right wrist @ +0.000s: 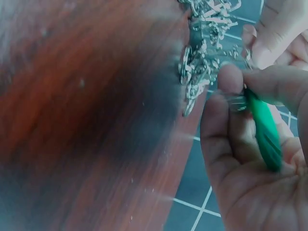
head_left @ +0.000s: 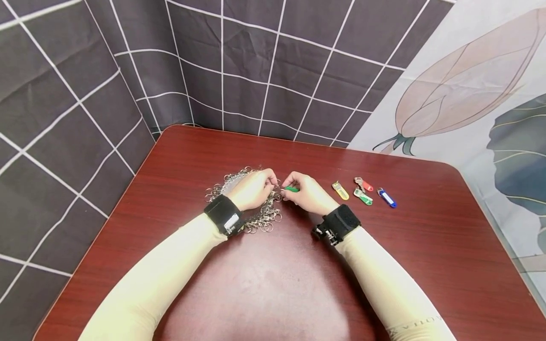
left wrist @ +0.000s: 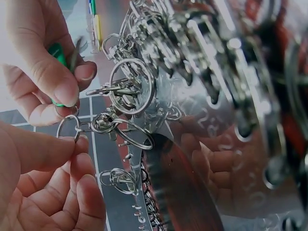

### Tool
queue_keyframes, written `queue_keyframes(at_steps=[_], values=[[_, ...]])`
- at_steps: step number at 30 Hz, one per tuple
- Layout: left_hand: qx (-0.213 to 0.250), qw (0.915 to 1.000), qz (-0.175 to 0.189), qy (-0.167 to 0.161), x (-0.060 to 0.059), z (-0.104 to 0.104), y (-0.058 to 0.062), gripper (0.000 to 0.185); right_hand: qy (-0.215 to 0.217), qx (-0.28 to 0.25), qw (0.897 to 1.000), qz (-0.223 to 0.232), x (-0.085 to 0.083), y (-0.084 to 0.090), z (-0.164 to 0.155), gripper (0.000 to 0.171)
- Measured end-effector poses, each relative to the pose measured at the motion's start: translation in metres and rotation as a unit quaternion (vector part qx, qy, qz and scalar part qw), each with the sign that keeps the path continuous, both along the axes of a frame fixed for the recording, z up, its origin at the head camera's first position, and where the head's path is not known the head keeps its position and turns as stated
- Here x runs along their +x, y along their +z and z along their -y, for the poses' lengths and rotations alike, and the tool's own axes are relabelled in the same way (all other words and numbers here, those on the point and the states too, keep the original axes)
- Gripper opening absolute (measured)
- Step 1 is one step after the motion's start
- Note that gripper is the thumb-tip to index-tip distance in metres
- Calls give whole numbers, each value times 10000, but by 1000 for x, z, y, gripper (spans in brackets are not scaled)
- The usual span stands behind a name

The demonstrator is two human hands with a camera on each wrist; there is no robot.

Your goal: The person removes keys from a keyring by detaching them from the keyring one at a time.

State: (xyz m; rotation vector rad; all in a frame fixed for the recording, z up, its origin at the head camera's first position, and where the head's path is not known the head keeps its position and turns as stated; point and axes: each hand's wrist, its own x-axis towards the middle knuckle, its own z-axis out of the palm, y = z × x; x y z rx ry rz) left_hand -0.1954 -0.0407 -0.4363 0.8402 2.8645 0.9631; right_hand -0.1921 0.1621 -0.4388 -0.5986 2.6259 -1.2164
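Observation:
Between finger and thumb, my left hand point(head_left: 251, 190) pinches a split metal ring point(left wrist: 69, 127), which hangs by a small clasp near the rim of a clear disc point(left wrist: 192, 192). Many more metal rings and clasps point(head_left: 265, 219) are spread around that disc. My right hand point(head_left: 314, 194) grips a green key tag point(head_left: 292, 189) close beside the left fingers. In the right wrist view the green tag lies against the palm, with thumb and fingertips at its ring end. Part of a key shows by the tag in the left wrist view; fingers hide the rest.
To the right on the red-brown table point(head_left: 273, 284) lie a yellow key tag point(head_left: 341, 190), a red key tag point(head_left: 365, 185), a second green key tag point(head_left: 363, 197) and a blue key tag point(head_left: 386, 198). Dark checked cloth point(head_left: 247, 61) hangs behind the table's far edge.

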Motion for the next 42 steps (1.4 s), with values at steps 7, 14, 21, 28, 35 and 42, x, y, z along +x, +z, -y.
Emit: queue_keyframes(at_steps=[7, 14, 21, 28, 35, 42], values=[[3, 9999, 120, -56, 3, -1, 1, 13, 184, -353, 9989, 250, -1, -2, -1, 8], [133, 9997, 174, -83, 5, -2, 3, 16, 34, -283, 9995, -122, 1, -4, 1, 7], [168, 9983, 557, -65, 5, -2, 4, 19, -5, -329, 9990, -305, 3, -4, 0, 6], [107, 9986, 508, 102, 5, 0, 3, 12, -116, -544, 9980, -296, 3, -6, 1, 7], [298, 9982, 492, 194, 9, 4, -2, 9, -132, -792, 9967, -156, 4, -9, 1, 13], [498, 9972, 460, 303, 7, 5, -7, 10, -162, -757, 9968, -215, 3, -10, 0, 8]])
